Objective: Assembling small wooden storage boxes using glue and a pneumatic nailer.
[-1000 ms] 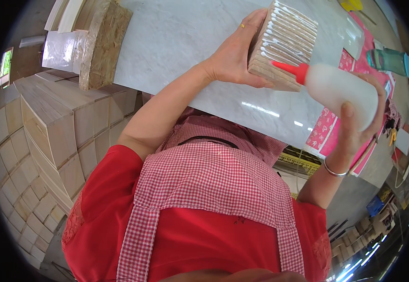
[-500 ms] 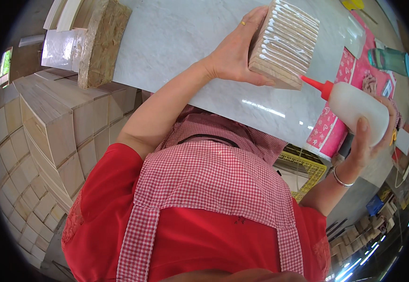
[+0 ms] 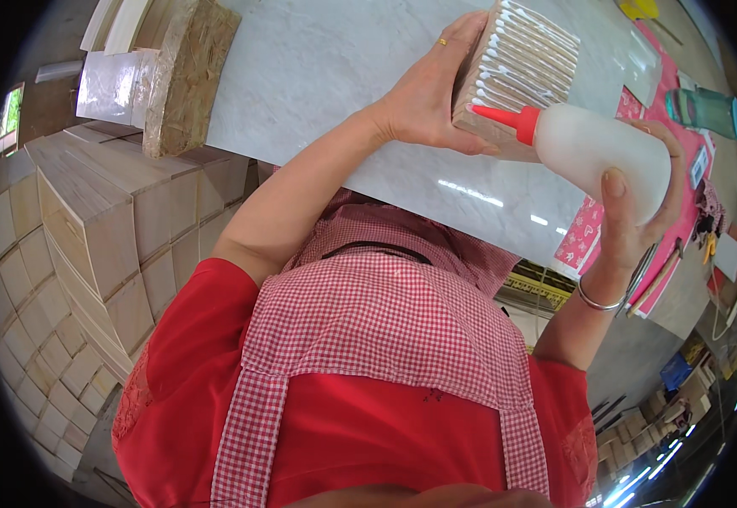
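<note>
A stack of thin wooden strips [image 3: 528,63] is tilted over the table, its upper face striped with white lines of glue. My left hand [image 3: 426,95] grips the stack from its left side, thumb on the near side, with a ring on one finger. In my right hand [image 3: 627,237] is a translucent white glue bottle [image 3: 599,154], held lying nearly sideways. Its red nozzle [image 3: 511,118] points left, the tip by the near left corner of the glued face. Whether the tip touches the wood I cannot tell.
Under my hands lies a grey marbled tabletop [image 3: 301,76]. A wrapped bundle [image 3: 184,85] stands at its left end, beside tall stacks of wooden pieces [image 3: 85,207]. On the right are a pink patterned cover [image 3: 584,235] and a teal bottle [image 3: 707,114].
My right hand has carried the glue bottle left, so the nozzle tip went from the stack's near right corner to its near left corner. The stack has barely shifted.
</note>
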The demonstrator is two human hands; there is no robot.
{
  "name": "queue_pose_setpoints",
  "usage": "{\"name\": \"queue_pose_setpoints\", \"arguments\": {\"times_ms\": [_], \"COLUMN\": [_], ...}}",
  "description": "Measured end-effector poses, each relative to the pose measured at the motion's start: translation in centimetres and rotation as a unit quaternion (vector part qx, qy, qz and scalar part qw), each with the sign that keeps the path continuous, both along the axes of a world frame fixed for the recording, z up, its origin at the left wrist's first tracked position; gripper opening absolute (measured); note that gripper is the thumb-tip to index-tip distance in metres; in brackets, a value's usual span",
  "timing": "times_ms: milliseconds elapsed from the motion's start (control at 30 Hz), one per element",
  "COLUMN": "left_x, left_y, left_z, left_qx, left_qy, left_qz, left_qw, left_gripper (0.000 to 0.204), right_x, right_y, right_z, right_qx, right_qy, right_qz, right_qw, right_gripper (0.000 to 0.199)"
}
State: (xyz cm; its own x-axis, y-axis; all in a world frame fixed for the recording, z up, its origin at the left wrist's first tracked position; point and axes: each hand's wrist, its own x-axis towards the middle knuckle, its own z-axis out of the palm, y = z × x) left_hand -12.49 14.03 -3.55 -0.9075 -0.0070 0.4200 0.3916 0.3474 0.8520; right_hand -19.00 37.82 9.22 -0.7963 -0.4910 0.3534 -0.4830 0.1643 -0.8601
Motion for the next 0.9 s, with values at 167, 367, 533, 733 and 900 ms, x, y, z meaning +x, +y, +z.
{"name": "queue_pose_setpoints", "arguments": {"times_ms": [167, 367, 533, 733, 900], "left_x": [-0.1, 0.0, -0.1, 0.2, 0.2], "left_y": [0.1, -0.1, 0.2, 0.2, 0.0], "left_z": [2.7, 2.0, 2.3, 3.1, 0.3], "left_qx": [0.067, 0.067, 0.038, 0.107, -0.016], "left_qy": [-0.018, -0.006, -0.001, -0.039, 0.030], "left_qz": [-0.012, -0.018, -0.003, -0.027, 0.016], "left_qw": [0.998, 0.998, 0.999, 0.993, 0.999], "left_gripper": [0.134, 0.134, 0.134, 0.135, 0.134], "right_x": [-0.4, -0.9, -0.2, 0.9, 0.9], "right_y": [2.2, 6.5, 6.1, 1.4, 0.7], "right_z": [0.8, 1.6, 1.2, -0.3, -0.1], "right_qx": [0.031, 0.054, 0.017, -0.008, -0.001], "right_qy": [0.017, 0.036, 0.018, 0.004, 0.001], "right_qz": [-0.009, -0.051, -0.081, -0.020, -0.001], "right_qw": [0.999, 0.997, 0.996, 1.000, 1.000], "right_gripper": [0.059, 0.060, 0.062, 0.061, 0.059]}}
